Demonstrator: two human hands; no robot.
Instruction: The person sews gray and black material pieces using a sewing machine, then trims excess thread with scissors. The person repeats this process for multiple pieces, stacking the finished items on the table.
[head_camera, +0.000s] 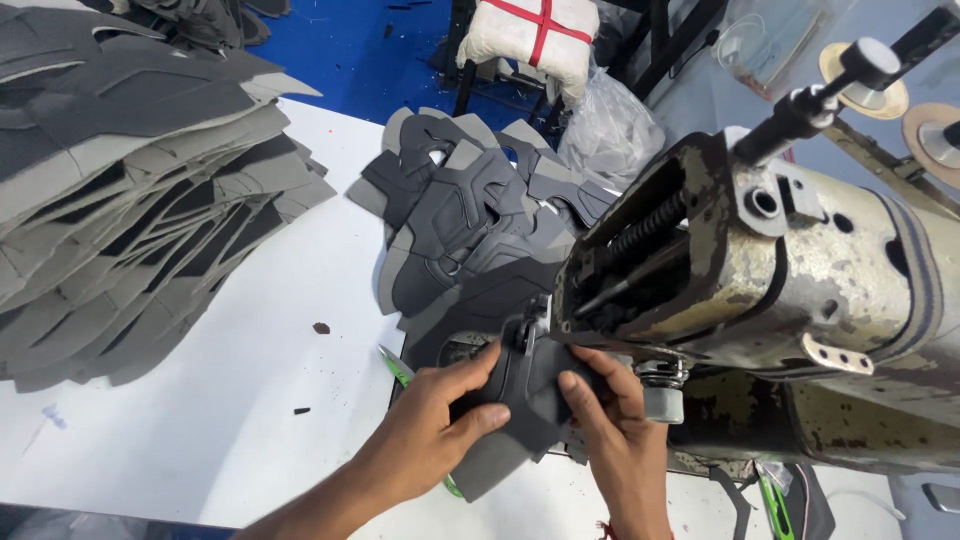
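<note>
1. Hands meet at the foot of a worn sewing machine (760, 260) on a white table (250, 400).
2. Left hand (435, 420) curls its fingers over the near edge of a dark grey shoe-upper piece (520, 400), thumb on top, gripping it.
3. Right hand (615, 430) pinches the same piece from the other side, fingers bent and closed on it.
4. Finished grey pieces (470, 220) lie heaped just behind; a taller stack of cut pieces (130, 190) sits well apart at the left.
</note>
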